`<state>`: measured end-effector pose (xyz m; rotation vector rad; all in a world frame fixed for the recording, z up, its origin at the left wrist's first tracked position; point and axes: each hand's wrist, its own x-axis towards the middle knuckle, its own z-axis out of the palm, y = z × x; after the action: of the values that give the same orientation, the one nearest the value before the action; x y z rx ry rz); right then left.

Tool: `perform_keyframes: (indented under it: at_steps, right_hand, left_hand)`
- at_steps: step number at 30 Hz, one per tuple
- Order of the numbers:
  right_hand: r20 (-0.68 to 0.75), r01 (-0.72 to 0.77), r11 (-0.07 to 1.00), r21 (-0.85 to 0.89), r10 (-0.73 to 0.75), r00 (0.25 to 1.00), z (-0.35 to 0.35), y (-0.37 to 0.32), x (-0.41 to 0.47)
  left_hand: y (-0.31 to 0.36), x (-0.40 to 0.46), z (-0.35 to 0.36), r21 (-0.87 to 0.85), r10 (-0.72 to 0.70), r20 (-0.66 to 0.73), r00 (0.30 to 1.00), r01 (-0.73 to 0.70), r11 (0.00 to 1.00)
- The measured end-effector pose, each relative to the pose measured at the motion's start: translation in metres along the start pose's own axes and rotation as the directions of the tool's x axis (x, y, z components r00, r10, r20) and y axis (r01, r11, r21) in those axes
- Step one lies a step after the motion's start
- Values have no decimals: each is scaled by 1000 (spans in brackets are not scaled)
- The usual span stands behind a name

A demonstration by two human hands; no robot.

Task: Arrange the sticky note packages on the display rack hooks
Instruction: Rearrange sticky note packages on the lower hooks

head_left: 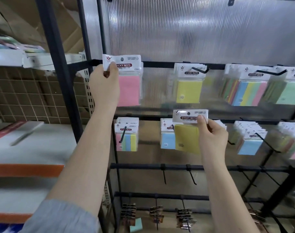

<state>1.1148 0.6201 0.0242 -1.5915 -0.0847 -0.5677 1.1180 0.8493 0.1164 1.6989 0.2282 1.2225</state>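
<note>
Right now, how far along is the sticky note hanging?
Done: yellow packs and striped packs hang on top-row hooks; more fill the middle row. In hand: the left hand pinches a pink pack at the top rail, and the right hand holds a yellow pack, neither visibly hooked. Left: hang both; two hooks below are bare.

A pink sticky note package (pixel 126 81) hangs upright at the display rack's (pixel 160 64) top bar, far left; a yellow package (pixel 187 132) sits lower, tilted slightly, before a hung blue pack (pixel 166 140).
</note>
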Motion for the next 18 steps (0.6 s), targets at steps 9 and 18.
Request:
perform_keyframes:
  at_steps: [9,18]
  right_hand:
    - [-7,9,1000,27,-9,1000,-4,-1,-2]
    - [-25,-51,997,66,52,998,-3,-5,1]
  left_hand:
    - [-16,-2,5,-67,-49,-52,997,45,997]
    - [-32,23,25,75,-174,74,982,168,983]
